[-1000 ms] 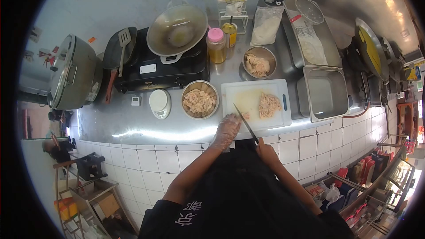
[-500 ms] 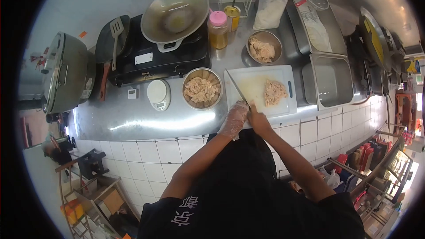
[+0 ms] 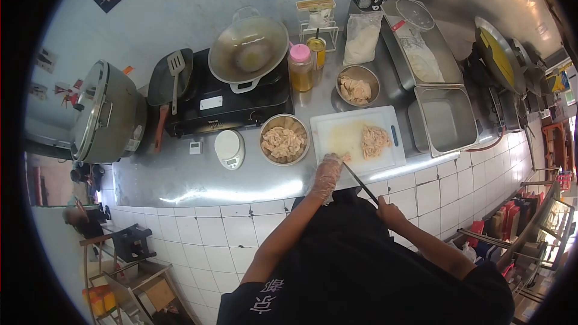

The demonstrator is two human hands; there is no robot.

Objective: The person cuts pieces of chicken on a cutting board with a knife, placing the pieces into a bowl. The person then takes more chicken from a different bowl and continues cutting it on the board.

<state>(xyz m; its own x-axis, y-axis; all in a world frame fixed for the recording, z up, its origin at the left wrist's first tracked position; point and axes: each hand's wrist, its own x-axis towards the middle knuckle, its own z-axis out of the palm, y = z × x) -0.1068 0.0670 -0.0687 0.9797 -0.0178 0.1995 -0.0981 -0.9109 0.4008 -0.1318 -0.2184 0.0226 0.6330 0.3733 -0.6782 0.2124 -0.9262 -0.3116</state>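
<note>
My left hand (image 3: 327, 176), in a clear plastic glove, has its fingers bunched on the near edge of the white cutting board (image 3: 328, 129), at a small piece of raw chicken (image 3: 346, 157). Its fingertips partly hide what it holds. My right hand (image 3: 392, 213) is closed round the handle of a knife (image 3: 360, 182). The knife points up and left, its tip close to the left fingers. A pile of cut raw chicken (image 3: 376, 141) lies on the board's right side. Left of the board stands a steel bowl (image 3: 263, 147) of chicken pieces; behind it, another bowl (image 3: 345, 104) holds larger pieces.
A kitchen scale (image 3: 229, 144) and a small timer (image 3: 195, 147) sit left of the bowl. Behind are a black stove (image 3: 241, 114) with a wok (image 3: 277, 42) and a pink-lidded jar (image 3: 300, 72). Steel pans (image 3: 445, 117) stand to the right.
My right hand has drawn the knife back toward my body and to the right, off most of the board. The left hand stays at the board's near edge. The whole view has shifted slightly.
</note>
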